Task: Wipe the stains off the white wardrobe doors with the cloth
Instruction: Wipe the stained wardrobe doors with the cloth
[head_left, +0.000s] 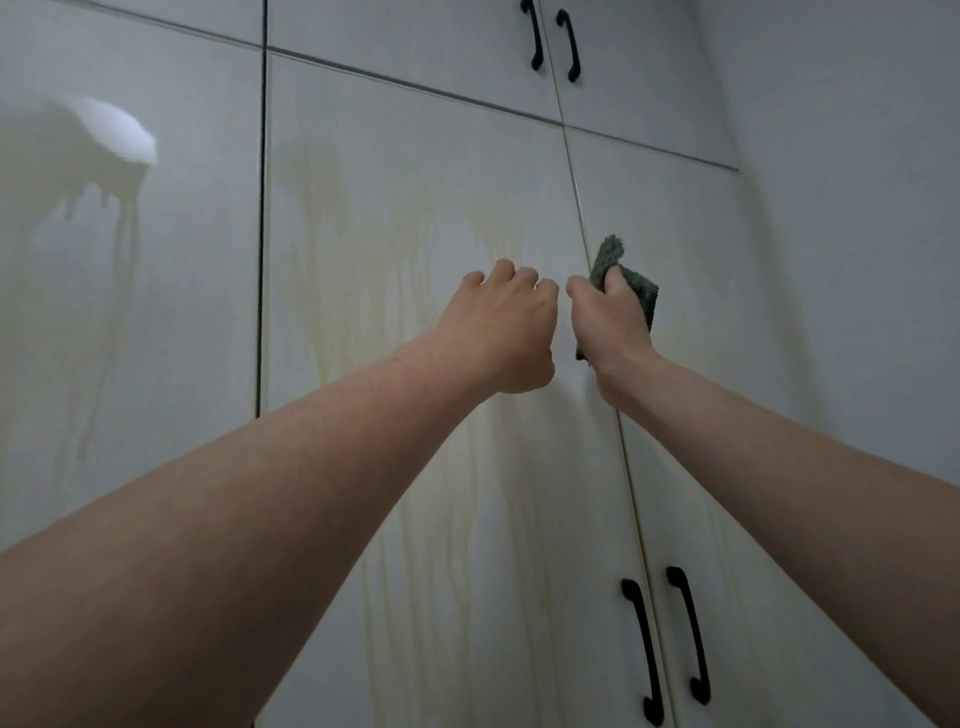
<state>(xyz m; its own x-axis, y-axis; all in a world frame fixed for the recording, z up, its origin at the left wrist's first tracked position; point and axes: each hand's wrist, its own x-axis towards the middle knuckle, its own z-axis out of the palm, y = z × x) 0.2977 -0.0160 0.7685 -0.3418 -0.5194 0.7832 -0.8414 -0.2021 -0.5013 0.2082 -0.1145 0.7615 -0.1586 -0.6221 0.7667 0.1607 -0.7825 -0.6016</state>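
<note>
Up high, cloth (626, 275) in right hand (610, 332)

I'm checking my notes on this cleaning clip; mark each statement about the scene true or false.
1. The right hand grips the grey cloth. True.
2. The left hand holds a spray bottle. False: it is curled and holds nothing.
3. Yellowish streaks run down the wardrobe door. True.
4. The door handles are white. False: they are black.
5. The cloth is near the seam between two doors. True.
</note>
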